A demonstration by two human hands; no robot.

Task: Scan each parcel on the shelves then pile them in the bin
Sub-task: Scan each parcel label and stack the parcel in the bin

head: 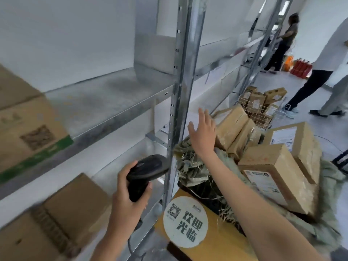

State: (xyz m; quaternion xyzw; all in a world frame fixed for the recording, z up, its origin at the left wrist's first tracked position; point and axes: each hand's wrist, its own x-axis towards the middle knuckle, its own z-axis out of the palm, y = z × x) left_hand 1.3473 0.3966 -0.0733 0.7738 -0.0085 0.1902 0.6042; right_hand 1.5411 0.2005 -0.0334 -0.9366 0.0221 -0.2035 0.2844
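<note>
The left hand [130,187] is wrapped round a black scanner [145,173], its head aimed toward the steel upright [178,102]. The right hand [202,132] is spread wide and holds nothing, hovering over the near edge of the bin [190,166], a sack-lined heap already stacked with parcels [276,174]. Parcels left to scan lie the other way: one box on the lower shelf [73,206] sits just left of the scanner, another [28,117] up on the middle shelf [105,102]. I'd judge the scanner hand nearer; the empty hand must cross back left past the upright.
</note>
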